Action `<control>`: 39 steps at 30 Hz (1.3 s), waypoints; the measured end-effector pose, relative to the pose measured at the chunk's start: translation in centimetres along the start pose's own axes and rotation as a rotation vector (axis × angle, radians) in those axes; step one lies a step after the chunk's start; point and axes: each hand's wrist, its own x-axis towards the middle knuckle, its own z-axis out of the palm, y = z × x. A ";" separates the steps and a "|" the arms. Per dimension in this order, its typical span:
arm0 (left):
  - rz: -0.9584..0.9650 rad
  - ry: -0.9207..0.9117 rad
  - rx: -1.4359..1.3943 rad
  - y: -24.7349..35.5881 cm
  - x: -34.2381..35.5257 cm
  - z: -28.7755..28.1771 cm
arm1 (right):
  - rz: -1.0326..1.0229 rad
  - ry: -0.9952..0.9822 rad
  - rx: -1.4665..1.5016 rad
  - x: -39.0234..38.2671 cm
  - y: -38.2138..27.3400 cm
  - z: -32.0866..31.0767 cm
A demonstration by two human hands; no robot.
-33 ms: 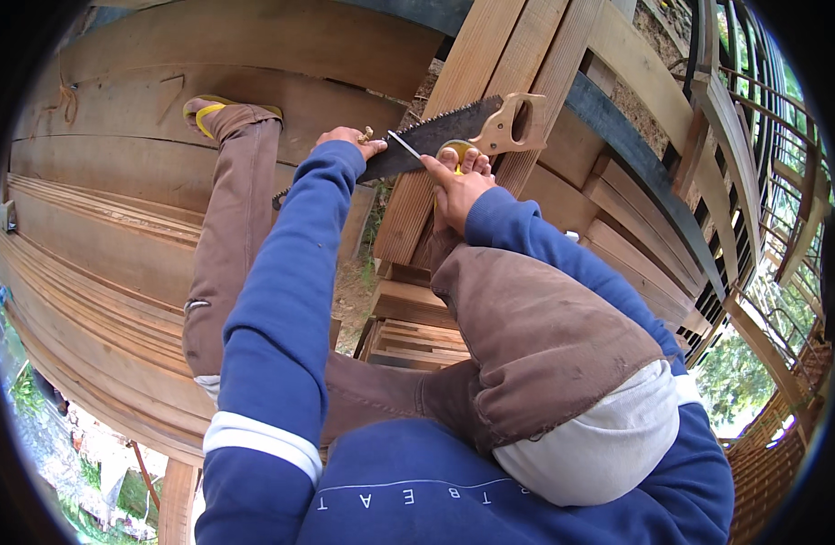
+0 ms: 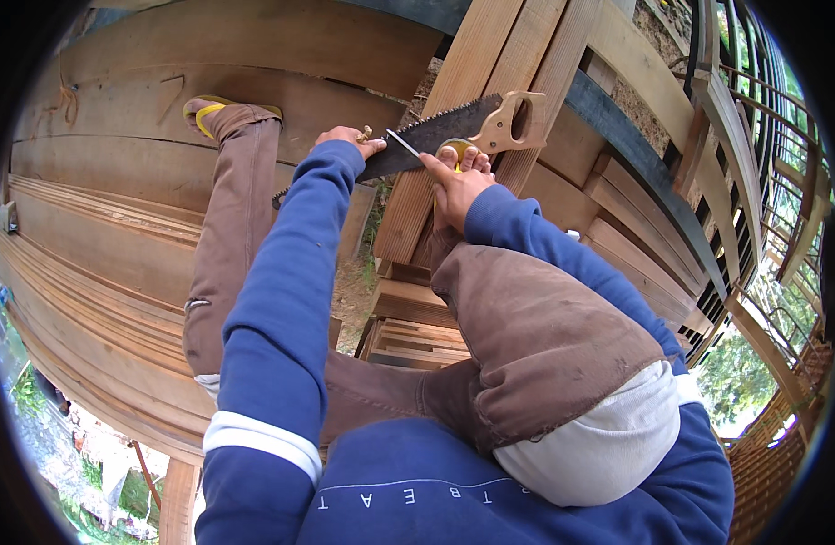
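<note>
Long brown wooden beams point(image 2: 483, 53) lay side by side and bore the work. Aslant across them rested a handsaw with a dark steel blade and pale wooden handle point(image 2: 440, 133), its toothed edge facing away from the person and its handle toward the right. A bare-toed foot in a yellow sandal point(image 2: 469, 162) stood against the blade near the handle, seemingly pinning it. The right hand point(image 2: 461, 193) had its fingers clamped on the near end of a slim silvery metal rod point(image 2: 404, 143), which slanted over the blade toward the teeth. The left hand point(image 2: 345, 143) was bunched at the blade beside a small brass-coloured piece point(image 2: 365, 133); I could not tell what its fingers gripped. The step in hand looked like dressing the teeth; the next move called for a steady blade and an even stroke.
</note>
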 end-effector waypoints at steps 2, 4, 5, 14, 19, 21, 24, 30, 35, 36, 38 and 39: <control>0.007 0.058 0.046 0.5 -0.6 0.1 | -0.067 0.044 0.045 0.5 -0.5 -2.6; 0.006 0.136 0.000 -0.1 -0.9 0.9 | -0.125 0.112 0.191 -0.4 -1.7 -5.1; -0.023 0.087 0.004 -0.1 -0.9 0.9 | -0.148 0.144 0.257 -1.1 -1.4 -5.7; -0.040 0.007 -0.001 0.2 -0.6 -0.1 | -0.135 0.035 0.178 -4.4 3.9 -1.0; -0.020 0.085 -0.002 0.1 -0.7 0.3 | -0.151 0.022 0.176 -4.2 3.7 -0.8; -0.013 0.030 -0.042 0.1 -0.6 0.0 | -0.132 0.008 0.170 -4.1 3.6 -0.7; -0.031 0.043 -0.047 0.1 -0.6 0.1 | -0.158 0.055 0.127 -4.0 3.8 0.0; -0.033 0.031 0.014 0.3 -0.6 -0.2 | -0.148 0.057 0.091 -3.9 3.1 0.0; -0.039 0.057 -0.022 0.2 -0.8 0.0 | -0.144 0.027 0.096 -3.8 2.7 -0.1; -0.037 0.092 -0.026 0.1 -0.9 0.1 | -0.144 0.019 0.098 -3.8 2.7 -0.1; -0.045 0.053 -0.023 0.3 -0.8 0.0 | -0.192 0.146 -0.041 -3.4 3.1 1.2; -0.050 0.033 -0.021 0.3 -0.7 -0.1 | -0.218 0.209 -0.109 -3.2 3.5 1.9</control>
